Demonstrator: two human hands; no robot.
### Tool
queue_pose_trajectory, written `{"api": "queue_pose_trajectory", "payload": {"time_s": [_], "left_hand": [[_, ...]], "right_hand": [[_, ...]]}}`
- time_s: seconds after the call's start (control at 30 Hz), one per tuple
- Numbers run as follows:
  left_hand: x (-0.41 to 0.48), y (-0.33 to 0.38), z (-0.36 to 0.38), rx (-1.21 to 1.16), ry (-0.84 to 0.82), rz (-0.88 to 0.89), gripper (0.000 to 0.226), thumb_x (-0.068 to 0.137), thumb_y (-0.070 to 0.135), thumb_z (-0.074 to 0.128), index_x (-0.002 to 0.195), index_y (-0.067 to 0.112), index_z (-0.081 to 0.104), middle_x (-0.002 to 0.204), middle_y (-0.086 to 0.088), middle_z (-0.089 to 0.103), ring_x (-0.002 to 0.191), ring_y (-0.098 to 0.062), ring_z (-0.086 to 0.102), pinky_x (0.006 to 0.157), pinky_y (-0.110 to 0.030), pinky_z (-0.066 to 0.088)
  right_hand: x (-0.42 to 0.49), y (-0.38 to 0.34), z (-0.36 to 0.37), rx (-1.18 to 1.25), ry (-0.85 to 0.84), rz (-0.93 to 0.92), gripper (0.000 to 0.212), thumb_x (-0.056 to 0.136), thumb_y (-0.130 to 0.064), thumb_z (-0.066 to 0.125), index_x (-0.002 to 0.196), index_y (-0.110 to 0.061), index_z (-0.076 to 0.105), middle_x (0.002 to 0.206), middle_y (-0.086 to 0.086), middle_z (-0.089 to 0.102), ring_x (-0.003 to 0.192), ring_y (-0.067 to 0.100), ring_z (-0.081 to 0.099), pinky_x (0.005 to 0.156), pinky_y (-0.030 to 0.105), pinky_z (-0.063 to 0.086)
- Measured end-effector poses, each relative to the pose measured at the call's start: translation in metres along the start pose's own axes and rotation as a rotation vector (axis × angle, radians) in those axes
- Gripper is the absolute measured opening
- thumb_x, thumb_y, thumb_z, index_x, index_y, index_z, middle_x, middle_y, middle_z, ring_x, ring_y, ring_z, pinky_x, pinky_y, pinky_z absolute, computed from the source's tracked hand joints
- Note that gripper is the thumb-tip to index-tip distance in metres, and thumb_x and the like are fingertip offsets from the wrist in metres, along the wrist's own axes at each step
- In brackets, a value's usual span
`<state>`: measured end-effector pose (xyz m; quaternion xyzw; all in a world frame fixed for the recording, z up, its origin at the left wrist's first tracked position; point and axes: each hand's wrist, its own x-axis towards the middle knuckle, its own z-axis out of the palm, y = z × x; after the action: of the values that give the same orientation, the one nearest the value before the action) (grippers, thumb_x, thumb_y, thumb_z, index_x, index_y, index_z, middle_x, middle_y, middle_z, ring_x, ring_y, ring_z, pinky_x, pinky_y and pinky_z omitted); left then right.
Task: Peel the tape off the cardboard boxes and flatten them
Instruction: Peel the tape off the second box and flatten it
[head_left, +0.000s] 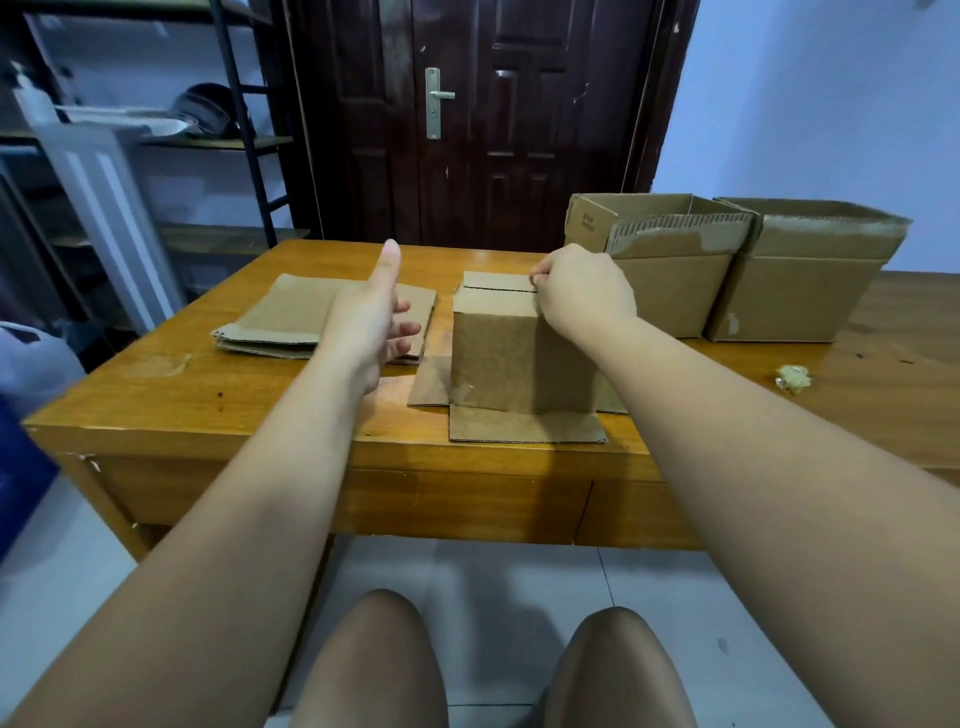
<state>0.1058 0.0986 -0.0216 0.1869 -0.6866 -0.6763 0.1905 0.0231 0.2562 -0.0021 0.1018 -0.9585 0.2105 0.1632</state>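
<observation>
Near the front edge of the desk (182, 410), the right hand (587, 299) pinches the top seam of the small box (498, 358). The left hand (371, 325) hovers open beside it, so the unbraced box could tip.

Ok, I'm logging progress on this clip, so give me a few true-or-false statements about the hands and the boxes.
1. The right hand pinches at the top edge of the small box. True.
2. The left hand grips the flattened cardboard. False: its fingers are open and hold nothing.
3. The two larger boxes behind the small box are open on top. True.
4. The small box lies flat on the stack. False: it stands upright beside the flattened cardboard, with its bottom flaps splayed on the table.
5. A crumpled wad, probably tape, lies on the table to the right. True.
</observation>
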Motion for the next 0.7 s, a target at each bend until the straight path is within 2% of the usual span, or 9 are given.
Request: {"api": "queue_pose_trajectory", "payload": {"time_s": [0.03,0.1,0.17,0.23,0.33,0.43,0.5,0.6,0.7], "left_hand": [[0.0,0.003,0.002,0.03,-0.023,0.061,0.055,0.098,0.054,0.032,0.106,0.007,0.06,0.104,-0.003,0.064,0.07,-0.012,0.055,0.057,-0.021,0.043],[-0.003,0.01,0.009,0.121,-0.024,0.202,0.046,0.102,0.046,0.028,0.08,0.015,0.054,0.079,-0.002,0.063,0.054,-0.009,0.046,0.051,-0.022,0.037],[-0.005,0.02,0.017,0.236,0.016,0.362,0.035,0.103,0.036,0.028,0.082,0.019,0.05,0.068,0.001,0.052,0.057,-0.011,0.045,0.055,-0.027,0.037],[-0.003,0.027,0.027,0.352,0.062,0.472,0.022,0.103,0.027,0.028,0.103,0.023,0.05,0.078,0.001,0.054,0.07,-0.014,0.051,0.062,-0.032,0.042],[-0.005,0.038,0.044,0.476,0.044,0.528,0.028,0.103,0.019,0.032,0.129,0.027,0.04,0.094,-0.003,0.057,0.077,-0.018,0.056,0.068,-0.038,0.05],[-0.004,0.042,0.061,0.595,-0.172,0.531,0.053,0.097,0.0,0.037,0.142,0.026,0.031,0.126,-0.008,0.041,0.089,-0.018,0.052,0.071,-0.03,0.053],[-0.002,0.042,0.069,0.601,-0.278,0.502,0.06,0.093,-0.007,0.036,0.145,0.023,0.03,0.136,-0.004,0.034,0.097,-0.015,0.047,0.066,-0.018,0.047],[0.001,0.038,0.081,0.407,-0.251,0.478,0.042,0.097,0.006,0.047,0.138,0.017,0.047,0.131,-0.001,0.054,0.106,-0.012,0.055,0.076,-0.013,0.046],[0.004,0.035,0.087,0.258,-0.176,0.424,0.031,0.092,0.013,0.061,0.123,0.013,0.062,0.108,0.003,0.065,0.091,-0.008,0.06,0.058,-0.004,0.045]], "right_hand": [[0.0,0.0,0.0,0.0,0.002,-0.001,0.026,0.095,-0.013,0.051,0.116,-0.016,0.066,0.108,0.008,0.067,0.094,0.028,0.063,0.081,0.036,0.055],[-0.001,0.001,0.0,-0.001,0.003,-0.005,0.025,0.095,-0.014,0.052,0.116,-0.016,0.066,0.108,0.008,0.067,0.094,0.027,0.063,0.079,0.035,0.055],[-0.001,0.001,0.0,0.004,-0.001,-0.004,0.025,0.095,-0.014,0.052,0.116,-0.017,0.066,0.107,0.008,0.067,0.093,0.027,0.063,0.078,0.034,0.054],[0.0,0.001,0.001,0.007,0.001,0.001,0.025,0.094,-0.013,0.053,0.115,-0.017,0.066,0.107,0.008,0.067,0.093,0.027,0.063,0.079,0.035,0.055],[0.0,0.001,0.001,-0.007,-0.008,0.0,0.025,0.095,-0.014,0.052,0.117,-0.016,0.065,0.107,0.008,0.067,0.092,0.026,0.063,0.076,0.034,0.053],[-0.002,0.001,0.001,-0.002,-0.025,0.011,0.026,0.096,-0.016,0.051,0.119,-0.016,0.062,0.109,0.009,0.066,0.095,0.028,0.063,0.077,0.036,0.054],[-0.005,0.001,0.0,-0.002,-0.007,-0.005,0.028,0.095,-0.017,0.049,0.121,-0.017,0.06,0.109,0.01,0.067,0.093,0.029,0.063,0.075,0.037,0.054],[-0.011,0.002,-0.003,0.024,0.042,-0.049,0.053,0.096,-0.015,0.048,0.145,-0.022,0.031,0.108,0.008,0.064,0.09,0.03,0.061,0.068,0.034,0.044],[-0.018,0.001,-0.006,0.062,0.109,-0.039,0.078,0.096,-0.017,0.048,0.153,-0.025,-0.004,0.101,0.011,0.065,0.079,0.026,0.059,0.068,0.036,0.048]]}}
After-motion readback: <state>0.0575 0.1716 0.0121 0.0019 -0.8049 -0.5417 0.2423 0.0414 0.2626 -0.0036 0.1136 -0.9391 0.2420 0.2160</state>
